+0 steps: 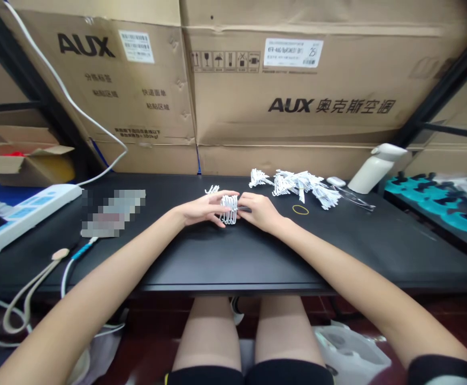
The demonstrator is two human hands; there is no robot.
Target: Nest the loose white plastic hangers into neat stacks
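Both hands meet over the middle of the black table (233, 256), closed from either side on one small bundle of white clips (229, 208). The left hand (201, 208) cups the bundle's left end, fingers curled over the top; the right hand (259, 210) presses against its right end, fingers folded in on it. The bundle stands on the table surface, touching it at the bottom (the single pieces are too small to make out).

Behind the bundle and to its right lies a loose heap of the same white clips (297, 184), spread toward the back edge. A few stray clips (212, 189) sit just behind the left hand. A yellow rubber band (300, 209) lies flat to the right of the bundle, near the right wrist. Farther right of it stands a white dispenser (373, 168), tilted, at the back of the table.

Left of the bundle, well apart, a white power strip (20, 211) rests on the table's end, with a white cable (68, 99) running up across the cardboard boxes (297, 91) stacked behind.
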